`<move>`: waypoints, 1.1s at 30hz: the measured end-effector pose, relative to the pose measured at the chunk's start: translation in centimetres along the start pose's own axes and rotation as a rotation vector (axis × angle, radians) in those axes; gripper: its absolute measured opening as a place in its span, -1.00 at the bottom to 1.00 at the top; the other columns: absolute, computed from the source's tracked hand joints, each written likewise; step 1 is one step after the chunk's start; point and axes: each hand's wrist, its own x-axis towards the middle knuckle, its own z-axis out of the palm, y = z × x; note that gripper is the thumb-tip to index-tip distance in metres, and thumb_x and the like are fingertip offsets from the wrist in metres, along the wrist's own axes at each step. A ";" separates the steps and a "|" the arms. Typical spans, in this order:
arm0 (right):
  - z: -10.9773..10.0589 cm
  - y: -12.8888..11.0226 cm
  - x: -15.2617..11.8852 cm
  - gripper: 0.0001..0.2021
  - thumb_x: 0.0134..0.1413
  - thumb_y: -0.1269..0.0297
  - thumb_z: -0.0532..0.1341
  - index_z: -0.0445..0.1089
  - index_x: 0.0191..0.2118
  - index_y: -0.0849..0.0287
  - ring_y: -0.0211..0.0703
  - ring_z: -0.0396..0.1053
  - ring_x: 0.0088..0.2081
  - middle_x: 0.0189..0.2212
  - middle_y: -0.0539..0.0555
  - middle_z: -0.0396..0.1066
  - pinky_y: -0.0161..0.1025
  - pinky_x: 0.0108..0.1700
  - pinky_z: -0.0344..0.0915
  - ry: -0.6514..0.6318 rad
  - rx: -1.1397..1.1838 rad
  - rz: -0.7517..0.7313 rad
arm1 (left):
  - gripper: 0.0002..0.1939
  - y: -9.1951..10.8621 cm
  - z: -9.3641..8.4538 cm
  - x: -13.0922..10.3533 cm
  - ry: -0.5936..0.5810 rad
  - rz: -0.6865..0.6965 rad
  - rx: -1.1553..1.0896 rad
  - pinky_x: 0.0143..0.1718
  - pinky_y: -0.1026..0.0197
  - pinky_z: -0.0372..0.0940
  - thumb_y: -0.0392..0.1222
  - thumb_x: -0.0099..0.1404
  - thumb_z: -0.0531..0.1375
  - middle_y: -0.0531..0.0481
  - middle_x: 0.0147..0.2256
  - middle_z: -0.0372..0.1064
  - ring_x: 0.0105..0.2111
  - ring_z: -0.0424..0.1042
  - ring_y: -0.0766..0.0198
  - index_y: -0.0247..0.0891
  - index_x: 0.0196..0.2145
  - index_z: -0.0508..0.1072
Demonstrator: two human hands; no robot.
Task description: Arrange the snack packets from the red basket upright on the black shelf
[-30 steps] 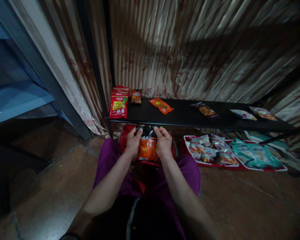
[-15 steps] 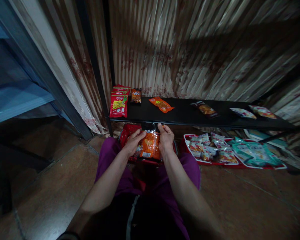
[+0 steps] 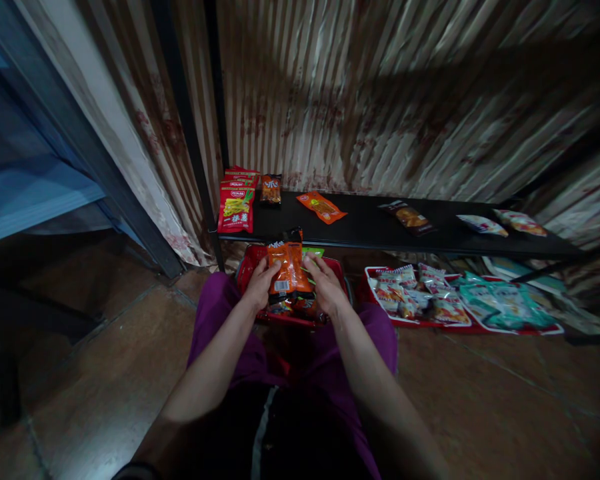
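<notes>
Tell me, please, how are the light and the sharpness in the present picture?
Head view: dim overall, with pale glare on the floor at lower left; head view: a broad shadow across the curtain at upper right; head view: small print on the held packet too unclear to read.

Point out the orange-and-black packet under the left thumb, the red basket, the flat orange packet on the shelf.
Orange-and-black packet (image 3: 285, 268): head view, middle of its front.
Red basket (image 3: 251, 262): head view, inner wall, left side.
Flat orange packet (image 3: 322, 207): head view, middle of its upper face.
</notes>
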 end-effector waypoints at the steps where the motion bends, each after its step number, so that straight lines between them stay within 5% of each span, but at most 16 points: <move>1: -0.3 0.4 -0.5 -0.52 -0.28 0.06 0.42 0.44 -0.12 -0.02 -0.17 0.46 -0.27 -0.26 -0.04 0.51 -0.26 -0.31 0.39 -0.032 -0.020 0.032 | -0.51 0.1 -0.1 0.3 0.026 0.015 -0.012 -0.05 0.08 0.33 -0.13 0.01 0.35 -0.07 -0.11 0.47 -0.16 0.48 0.17 -0.23 -0.08 0.39; 9: -1.2 2.8 -1.5 -0.49 -0.41 0.19 0.48 0.49 -0.17 0.04 -0.18 0.46 -0.27 -0.26 -0.05 0.52 -0.21 -0.19 0.42 -0.205 -0.023 0.023 | -0.62 0.1 -0.7 1.3 0.170 -0.019 -0.039 -0.13 0.17 0.36 -0.15 0.02 0.36 -0.02 -0.23 0.49 -0.25 0.48 0.24 -0.24 -0.18 0.43; 19: -1.2 4.0 -1.0 -0.52 -0.23 0.15 0.38 0.44 -0.07 0.05 -0.12 0.47 -0.24 -0.19 -0.01 0.50 -0.17 -0.22 0.44 -0.142 -0.129 -0.115 | -0.47 0.1 -0.6 0.9 0.020 -0.036 -0.051 -0.20 0.17 0.38 -0.17 0.01 0.38 -0.03 -0.24 0.47 -0.36 0.48 0.28 -0.22 -0.06 0.34; 26: -1.6 3.9 -1.3 -0.50 0.03 0.32 0.19 0.29 0.15 0.05 0.08 0.21 0.17 0.14 0.13 0.30 0.12 0.20 0.15 0.049 -0.917 -0.678 | -0.41 -0.6 -0.5 1.0 0.048 0.024 -0.037 -0.03 0.08 0.33 -0.21 0.02 0.36 -0.05 -0.10 0.45 -0.17 0.47 0.21 -0.19 0.02 0.30; 29: -1.0 3.7 -1.7 -0.51 0.12 0.40 0.05 0.23 0.19 0.14 -0.01 0.09 0.25 0.21 0.14 0.19 0.05 0.27 0.07 0.000 -1.028 -0.850 | -0.39 -0.9 -0.3 1.0 0.029 0.063 -0.009 -0.01 0.07 0.31 -0.21 0.03 0.35 -0.07 -0.06 0.43 -0.13 0.46 0.19 -0.17 0.04 0.28; 33: -0.1 3.8 -2.2 -0.49 0.17 0.42 -0.03 0.12 0.25 0.14 -0.08 0.08 0.26 0.25 0.13 0.12 -0.01 0.27 0.08 -0.055 -1.036 -0.877 | -0.35 -1.1 -0.1 1.0 0.023 0.131 0.053 0.04 0.06 0.28 -0.20 0.04 0.34 -0.08 0.01 0.39 -0.04 0.42 0.15 -0.15 0.08 0.25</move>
